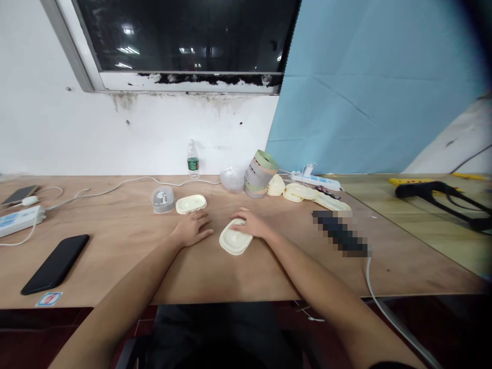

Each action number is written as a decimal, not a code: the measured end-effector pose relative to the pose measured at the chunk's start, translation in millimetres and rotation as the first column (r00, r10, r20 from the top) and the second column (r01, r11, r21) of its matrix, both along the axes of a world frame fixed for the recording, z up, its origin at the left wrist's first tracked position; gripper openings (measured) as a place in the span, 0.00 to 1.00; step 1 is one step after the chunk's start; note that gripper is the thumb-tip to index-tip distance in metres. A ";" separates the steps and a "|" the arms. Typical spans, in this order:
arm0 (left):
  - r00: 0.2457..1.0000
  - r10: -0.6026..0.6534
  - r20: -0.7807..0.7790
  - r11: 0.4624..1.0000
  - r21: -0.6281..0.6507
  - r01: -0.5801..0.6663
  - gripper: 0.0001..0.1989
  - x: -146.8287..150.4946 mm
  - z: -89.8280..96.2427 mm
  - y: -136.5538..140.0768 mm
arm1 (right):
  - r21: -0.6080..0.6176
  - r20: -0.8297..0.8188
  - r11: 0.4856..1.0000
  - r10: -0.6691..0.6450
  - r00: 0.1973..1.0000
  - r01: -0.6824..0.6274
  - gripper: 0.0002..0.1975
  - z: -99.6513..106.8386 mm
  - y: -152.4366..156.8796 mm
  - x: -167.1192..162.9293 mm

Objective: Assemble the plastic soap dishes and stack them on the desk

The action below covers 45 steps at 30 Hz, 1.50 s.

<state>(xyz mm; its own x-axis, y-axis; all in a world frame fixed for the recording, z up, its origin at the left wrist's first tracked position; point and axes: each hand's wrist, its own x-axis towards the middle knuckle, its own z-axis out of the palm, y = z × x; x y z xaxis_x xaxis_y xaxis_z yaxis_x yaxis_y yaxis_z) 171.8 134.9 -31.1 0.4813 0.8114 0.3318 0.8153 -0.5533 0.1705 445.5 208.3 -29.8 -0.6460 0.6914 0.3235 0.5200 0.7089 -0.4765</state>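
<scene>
My right hand point(251, 223) is at the right edge of a shallow cream plastic tray point(235, 242) with rounded corners. The thumb lies over the tray's inside, while the fingers reach past its far edge; their undersides are hidden. Palm down on the table, my left hand point(192, 228) has its fingers spread and holds nothing. Just beyond its fingertips lies a second cream tray point(191, 204). To the left of that tray stands a small grey container with a clear top point(163, 200).
At the back are a plastic bottle point(192, 163), a clear bowl point(232, 179), stacked coloured rings point(257, 177) and several cream pieces point(302, 191). A black phone point(56, 264) lies front left. Power strips point(21, 220) and cables sit at both sides. A pixelated dark object point(340, 233) lies right.
</scene>
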 end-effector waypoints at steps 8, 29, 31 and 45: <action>0.939 0.343 -0.027 0.939 -0.003 -0.343 0.23 -4.0 -6.1 5.9 | -0.065 0.082 0.959 -0.271 0.959 0.276 0.11 -2.8 -1.1 -7.4; 0.995 0.034 -0.095 0.997 0.065 -0.028 0.29 17.3 12.9 -7.6 | 0.209 -0.434 0.685 -0.575 0.694 0.698 0.21 81.7 88.0 34.8; 0.993 0.017 -0.115 0.998 0.061 -0.011 0.26 21.2 13.2 -9.2 | 0.223 -0.397 0.686 -0.585 0.707 0.693 0.21 88.1 106.4 45.3; 0.991 -0.075 -0.110 0.995 0.057 0.081 0.23 35.7 2.4 -10.1 | 0.157 -0.559 0.748 -0.471 0.682 0.645 0.16 99.1 124.3 42.6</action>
